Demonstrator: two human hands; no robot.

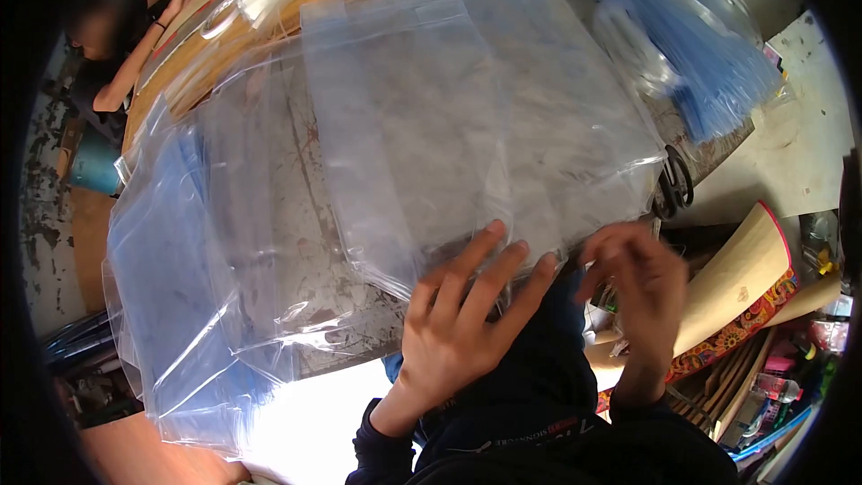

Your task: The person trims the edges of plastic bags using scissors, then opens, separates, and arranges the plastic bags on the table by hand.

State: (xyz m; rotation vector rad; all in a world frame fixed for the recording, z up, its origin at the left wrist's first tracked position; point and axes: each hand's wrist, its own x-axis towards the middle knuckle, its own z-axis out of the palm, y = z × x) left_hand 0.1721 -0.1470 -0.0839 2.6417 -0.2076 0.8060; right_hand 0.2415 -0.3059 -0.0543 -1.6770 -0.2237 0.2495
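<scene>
In front of me a stack of clear plastic bags [449, 117] lies flat on a worn worktable [310, 153]. My left hand [458, 314] rests palm down at its near edge, fingers spread over the plastic. Just off the near right corner, my right hand [639, 283] is raised with its fingers bent. It is smeared by motion, so I cannot make out whether it grips the plastic. Black-handled scissors [675, 182] lie beside the stack's right edge.
More clear bluish plastic [171, 278] hangs over the table's left side. A bundle of bluish plastic [709, 54] sits at the back right. Another person [103, 45] works at the far left. A rolled sheet with a patterned edge [736, 287] leans at the right.
</scene>
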